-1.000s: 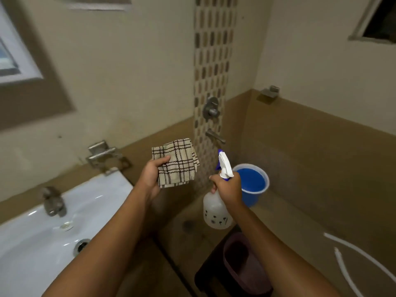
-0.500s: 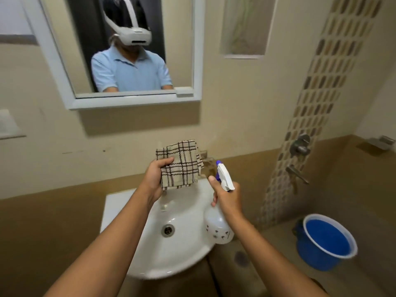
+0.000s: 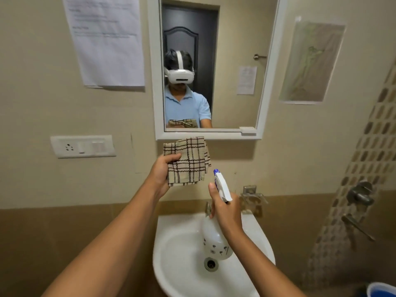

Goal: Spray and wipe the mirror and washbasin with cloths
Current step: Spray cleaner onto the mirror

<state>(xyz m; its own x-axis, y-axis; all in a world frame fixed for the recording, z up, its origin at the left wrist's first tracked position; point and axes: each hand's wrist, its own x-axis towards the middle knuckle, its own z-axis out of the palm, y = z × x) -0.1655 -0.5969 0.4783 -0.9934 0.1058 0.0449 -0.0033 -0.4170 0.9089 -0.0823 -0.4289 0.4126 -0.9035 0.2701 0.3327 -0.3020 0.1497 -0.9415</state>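
Beige bathroom wall tiles form the background, with a darker brown band behind the washbasin. A folded checked cloth (image 3: 188, 160) is held up in the left hand (image 3: 159, 175), whose fingers are closed on its left edge, just under the bottom edge of the mirror frame. A white spray bottle (image 3: 216, 239) is gripped at the neck by the right hand (image 3: 226, 209); the hand is wrapped closed around it, the thumb is raised beside the trigger head, and the blue nozzle (image 3: 215, 171) is pointed up towards the mirror (image 3: 233, 61). The bottle body hangs over the bowl of the washbasin (image 3: 171, 243), above the drain (image 3: 211, 263).

It is judged that no spray has been applied yet, since no drops can be seen on the glass. Outward from the hands, a switch plate with a socket (image 3: 83, 146) sits left of the mirror's lower corner, and a paper notice (image 3: 107, 39) hangs above it. If the nozzle is aimed carelessly to the left, mist could be carried onto the socket or the paper. The cloth, held so near the nozzle, could also catch the spray before it reaches the glass.
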